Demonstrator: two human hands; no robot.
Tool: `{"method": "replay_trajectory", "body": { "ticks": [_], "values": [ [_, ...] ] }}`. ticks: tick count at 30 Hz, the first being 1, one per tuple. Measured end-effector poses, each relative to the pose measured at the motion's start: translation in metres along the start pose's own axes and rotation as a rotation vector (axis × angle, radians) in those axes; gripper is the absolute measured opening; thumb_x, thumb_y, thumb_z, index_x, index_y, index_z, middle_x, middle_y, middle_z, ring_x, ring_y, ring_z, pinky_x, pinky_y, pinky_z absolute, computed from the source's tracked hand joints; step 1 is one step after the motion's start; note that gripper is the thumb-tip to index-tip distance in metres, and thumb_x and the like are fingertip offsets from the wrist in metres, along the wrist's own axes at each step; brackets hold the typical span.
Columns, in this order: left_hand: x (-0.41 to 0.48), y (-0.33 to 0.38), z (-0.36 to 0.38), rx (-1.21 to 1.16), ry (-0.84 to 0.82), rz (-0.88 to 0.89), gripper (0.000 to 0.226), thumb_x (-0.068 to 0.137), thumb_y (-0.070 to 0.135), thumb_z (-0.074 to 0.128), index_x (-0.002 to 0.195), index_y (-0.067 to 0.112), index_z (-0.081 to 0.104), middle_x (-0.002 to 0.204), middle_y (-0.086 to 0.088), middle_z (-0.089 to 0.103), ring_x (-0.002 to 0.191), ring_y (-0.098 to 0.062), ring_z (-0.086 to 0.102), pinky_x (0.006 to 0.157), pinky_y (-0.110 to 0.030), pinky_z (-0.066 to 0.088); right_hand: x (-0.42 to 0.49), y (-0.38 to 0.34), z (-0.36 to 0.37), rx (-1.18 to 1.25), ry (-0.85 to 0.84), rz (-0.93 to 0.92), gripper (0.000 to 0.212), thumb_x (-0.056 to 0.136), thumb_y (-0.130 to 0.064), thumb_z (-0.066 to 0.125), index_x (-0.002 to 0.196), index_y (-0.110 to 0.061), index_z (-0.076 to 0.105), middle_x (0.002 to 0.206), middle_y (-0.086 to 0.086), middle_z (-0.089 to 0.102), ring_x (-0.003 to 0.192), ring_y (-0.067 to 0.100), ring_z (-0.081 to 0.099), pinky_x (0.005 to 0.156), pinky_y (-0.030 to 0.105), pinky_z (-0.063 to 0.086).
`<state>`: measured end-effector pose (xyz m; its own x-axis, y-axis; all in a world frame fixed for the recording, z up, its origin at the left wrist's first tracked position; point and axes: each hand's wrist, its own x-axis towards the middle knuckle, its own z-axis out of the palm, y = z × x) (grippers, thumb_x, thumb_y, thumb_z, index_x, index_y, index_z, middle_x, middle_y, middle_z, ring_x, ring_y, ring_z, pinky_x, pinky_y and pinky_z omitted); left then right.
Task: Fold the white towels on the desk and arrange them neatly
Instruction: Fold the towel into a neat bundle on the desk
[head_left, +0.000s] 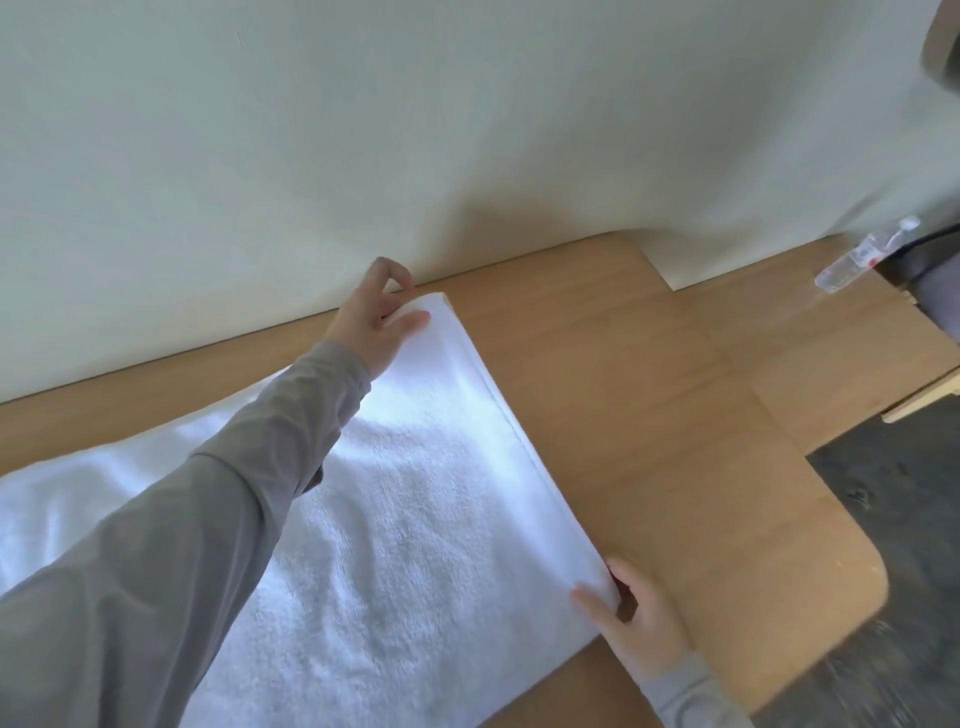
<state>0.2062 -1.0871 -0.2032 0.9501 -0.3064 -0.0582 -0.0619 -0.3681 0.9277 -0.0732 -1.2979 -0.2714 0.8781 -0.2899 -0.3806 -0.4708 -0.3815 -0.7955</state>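
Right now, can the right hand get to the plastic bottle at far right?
Probably yes: only bare desk lies between the right hand and the bottle, but it pinches the towel corner and must let go first.
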Motion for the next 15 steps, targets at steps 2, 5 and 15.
{"method": "replay_trajectory", "body": {
  "ticks": [2, 5, 15],
  "values": [
    [0.001, -0.003, 0.0, 0.029, 0.004, 0.017, 0.025, 0.085, 0.015, 0.062, 0.076, 0.032, 0.047, 0.059, 0.01, 0.039, 0.057, -0.005, 0.034, 0.053, -0.022, 0.028, -0.003, 0.004, -0.004, -0.042, 0.004, -0.016, 0.016, 0.077, -0.012, 0.073, 0.069, -0.005, 0.061, 0.075, 0.012, 0.053, 0.079, 0.018, 0.05, 0.068, 0.017, 0.037],
    [0.003, -0.007, 0.001, 0.053, 0.033, 0.024, 0.02, 0.083, 0.017, 0.067, 0.075, 0.027, 0.052, 0.06, 0.009, 0.045, 0.059, -0.006, 0.039, 0.058, -0.024, 0.03, -0.003, 0.008, -0.007, -0.083, -0.018, -0.048, 0.02, 0.076, -0.013, 0.074, 0.066, -0.002, 0.06, 0.071, 0.008, 0.05, 0.075, 0.012, 0.047, 0.068, 0.02, 0.036],
    [-0.001, 0.005, -0.01, -0.028, -0.013, 0.082, 0.023, 0.09, 0.008, 0.058, 0.074, 0.022, 0.047, 0.058, -0.002, 0.034, 0.042, -0.001, 0.025, 0.042, -0.011, 0.022, -0.011, 0.007, -0.018, -0.209, -0.052, -0.12, 0.038, 0.07, -0.019, 0.079, 0.054, -0.019, 0.044, 0.066, -0.011, 0.046, 0.084, 0.001, 0.041, 0.078, 0.025, 0.031]
  ]
}}
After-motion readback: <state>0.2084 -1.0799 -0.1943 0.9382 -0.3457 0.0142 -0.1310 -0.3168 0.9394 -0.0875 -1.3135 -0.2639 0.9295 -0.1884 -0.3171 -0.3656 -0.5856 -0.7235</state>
